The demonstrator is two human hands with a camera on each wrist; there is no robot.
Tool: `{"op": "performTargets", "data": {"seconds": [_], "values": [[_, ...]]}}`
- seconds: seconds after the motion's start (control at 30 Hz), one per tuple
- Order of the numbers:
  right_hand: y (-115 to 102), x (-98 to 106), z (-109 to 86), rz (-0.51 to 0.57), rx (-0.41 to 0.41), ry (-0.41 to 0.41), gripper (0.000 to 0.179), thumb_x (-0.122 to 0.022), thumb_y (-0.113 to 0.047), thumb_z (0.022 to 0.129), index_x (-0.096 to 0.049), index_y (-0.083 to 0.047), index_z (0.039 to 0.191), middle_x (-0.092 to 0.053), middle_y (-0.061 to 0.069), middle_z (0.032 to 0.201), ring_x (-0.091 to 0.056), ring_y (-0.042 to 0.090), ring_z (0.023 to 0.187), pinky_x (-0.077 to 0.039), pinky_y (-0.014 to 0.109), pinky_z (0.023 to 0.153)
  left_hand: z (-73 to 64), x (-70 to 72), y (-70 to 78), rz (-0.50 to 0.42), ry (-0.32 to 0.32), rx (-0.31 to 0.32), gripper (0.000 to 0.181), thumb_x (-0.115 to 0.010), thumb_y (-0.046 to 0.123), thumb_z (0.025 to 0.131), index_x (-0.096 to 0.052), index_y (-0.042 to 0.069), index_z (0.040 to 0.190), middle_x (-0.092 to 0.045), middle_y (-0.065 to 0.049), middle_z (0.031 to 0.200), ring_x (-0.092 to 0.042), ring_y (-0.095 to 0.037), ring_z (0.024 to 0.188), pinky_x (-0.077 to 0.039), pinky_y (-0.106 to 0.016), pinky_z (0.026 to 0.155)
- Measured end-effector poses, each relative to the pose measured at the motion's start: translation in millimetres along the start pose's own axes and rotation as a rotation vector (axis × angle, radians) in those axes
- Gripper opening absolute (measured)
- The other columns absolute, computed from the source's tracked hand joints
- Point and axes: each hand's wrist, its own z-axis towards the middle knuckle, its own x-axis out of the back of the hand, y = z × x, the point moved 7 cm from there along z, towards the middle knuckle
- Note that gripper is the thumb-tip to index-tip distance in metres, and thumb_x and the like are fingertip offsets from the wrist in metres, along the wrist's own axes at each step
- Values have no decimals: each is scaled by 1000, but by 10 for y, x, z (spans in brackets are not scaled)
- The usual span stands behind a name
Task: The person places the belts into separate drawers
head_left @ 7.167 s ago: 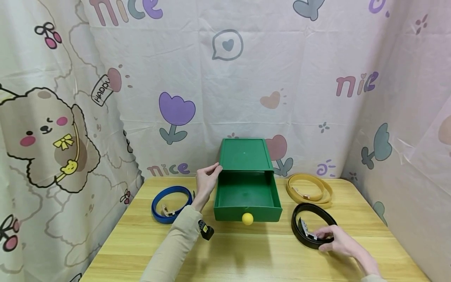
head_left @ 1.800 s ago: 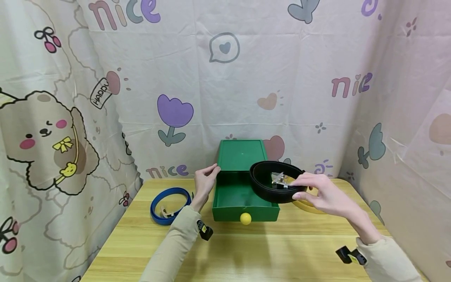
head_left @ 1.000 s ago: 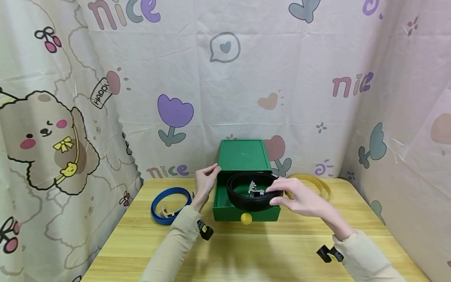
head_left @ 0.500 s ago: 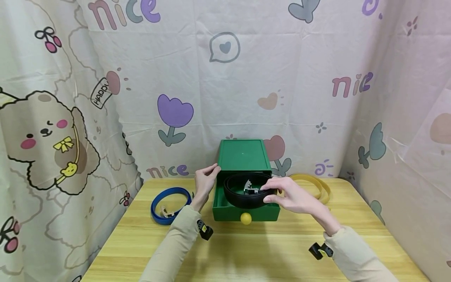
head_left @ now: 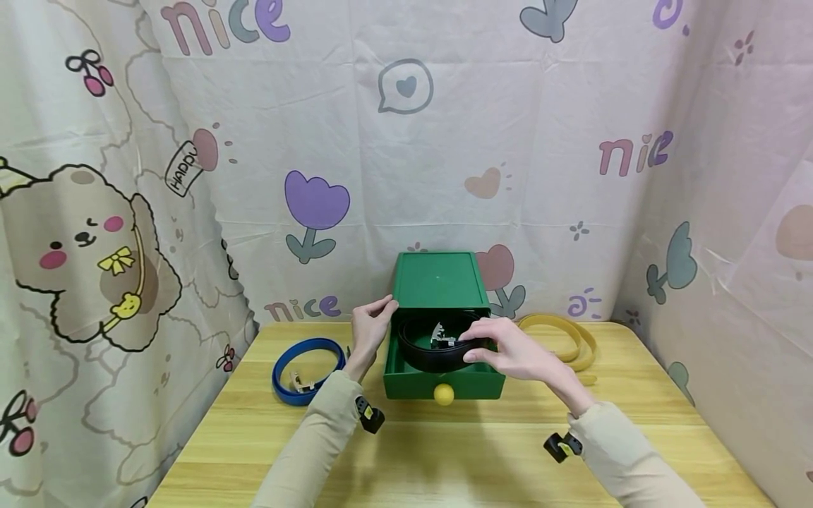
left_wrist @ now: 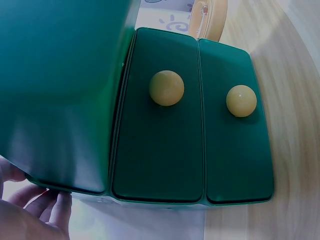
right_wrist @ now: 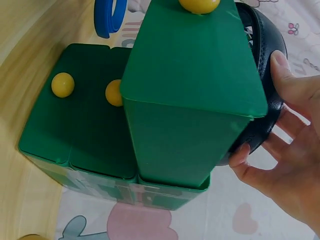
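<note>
My right hand (head_left: pixel 508 347) pinches a coiled black belt (head_left: pixel 432 361) between thumb and fingers. The coil sits low within the pulled-out top drawer (head_left: pixel 406 385) of a green drawer cabinet (head_left: pixel 438 280), its silver buckle (head_left: pixel 438 337) showing inside the loop. In the right wrist view, the drawer hides part of the black belt (right_wrist: pixel 270 45), while thumb and fingertips grip its near side. My left hand (head_left: pixel 370 330) holds the cabinet's upper left front edge. The left wrist view has the left hand's fingers (left_wrist: pixel 60 215) against the cabinet side, beside the open drawer.
Left of the cabinet, a coiled blue belt (head_left: pixel 295 398) lies on the wooden table (head_left: pixel 432 458). A coiled yellow belt (head_left: pixel 576 365) lies to the right. Two closed drawers with yellow knobs (left_wrist: pixel 242 101) sit below the open one. A printed curtain (head_left: pixel 406 176) stands behind.
The right hand has picked up the black belt from the table at the right, carried it left over the open drawer and lowered it inside. The left hand stays at the cabinet edge.
</note>
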Motion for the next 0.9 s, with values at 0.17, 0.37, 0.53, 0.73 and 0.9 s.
{"op": "performTargets", "data": {"seconds": [0.17,0.37,0.53,0.73,0.9], "values": [[58,-37,17,0,-14,-6,19,-76,-10,86,-76,-6,105,-73,0,91,-61,10,83,-50,29,75,-3,-2,0,-4,1,0,33,-70,21,93,-73,7,122,-72,-14,126,-67,-28,119,-55,-42,100],[120,-52,30,10,-36,0,21,-77,-10,85,-76,-6,106,-72,-1,89,-58,7,81,-51,31,74,2,-9,9,6,7,-24,32,-70,20,93,-74,8,122,-73,-14,124,-69,-28,115,-57,-38,97],[152,-81,31,-30,-42,1,21,-78,-13,85,-77,-7,105,-72,-2,89,-59,9,81,-50,32,75,8,-14,3,8,7,-26,32,-70,20,93,-73,9,122,-73,-14,124,-69,-27,114,-57,-34,94],[198,-121,25,-88,-64,-6,21,-77,-18,86,-77,-11,105,-72,-5,90,-60,11,83,-40,28,77,5,-11,-1,2,2,-24,32,-70,20,94,-73,8,123,-72,-13,125,-69,-27,115,-57,-35,95],[229,-163,39,-117,-80,-45,22,-77,-22,86,-78,-11,106,-75,-3,97,-65,15,92,-31,34,85,5,-11,-4,0,-1,-29,32,-70,20,94,-73,8,124,-72,-14,125,-69,-28,116,-57,-38,97]]}}
